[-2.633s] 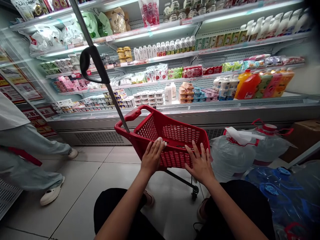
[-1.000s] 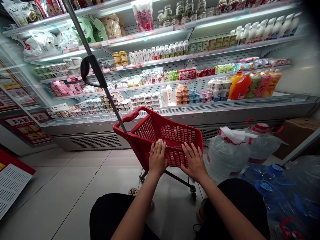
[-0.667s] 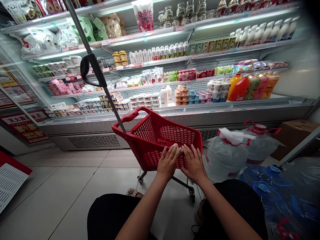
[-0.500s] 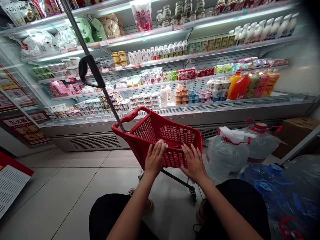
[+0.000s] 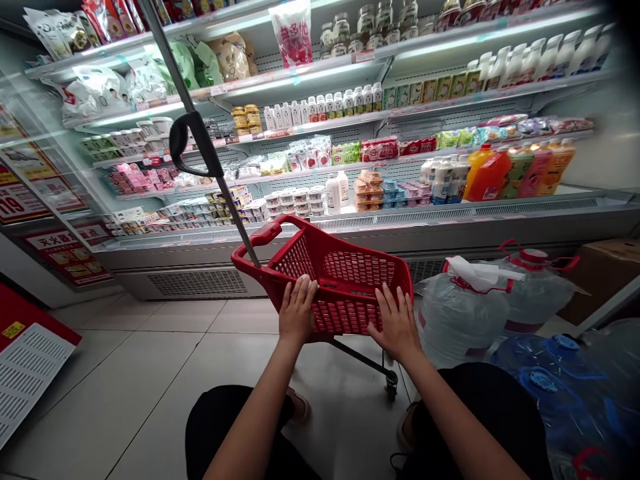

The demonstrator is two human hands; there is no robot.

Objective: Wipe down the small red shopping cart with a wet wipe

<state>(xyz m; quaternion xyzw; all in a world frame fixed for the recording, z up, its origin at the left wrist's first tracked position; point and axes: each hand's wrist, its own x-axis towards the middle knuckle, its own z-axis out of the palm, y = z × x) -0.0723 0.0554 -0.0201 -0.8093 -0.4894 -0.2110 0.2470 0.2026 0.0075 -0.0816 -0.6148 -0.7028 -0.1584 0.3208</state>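
Note:
A red plastic shopping cart basket (image 5: pixel 350 319) with slotted sides stands close in front of me on a wheeled frame. My left hand (image 5: pixel 298 310) lies on the near rim toward its left end, palm down and fingers extended. Toward the right end, my right hand (image 5: pixel 397 323) rests against the same near side, its fingers spread and its thumb apart. Neither hand has anything in its grasp. From the basket's left end, a slanting metal pole (image 5: pixel 235 217) with a black loop grip (image 5: pixel 195 143) rises past the top of the view.
Behind the cart, a lit refrigerated shelf unit (image 5: pixel 320 237) holds bottles, cups and packets. Large clear water jugs (image 5: pixel 463 313) and blue-capped jugs (image 5: pixel 545 380) stand at right, before a cardboard box (image 5: pixel 600 273). A red-and-white slotted panel (image 5: pixel 30 360) juts in at left.
My left hand has slid left along the basket's near rim. My right hand stays in about the same place on the basket. The whole view has shifted slightly.

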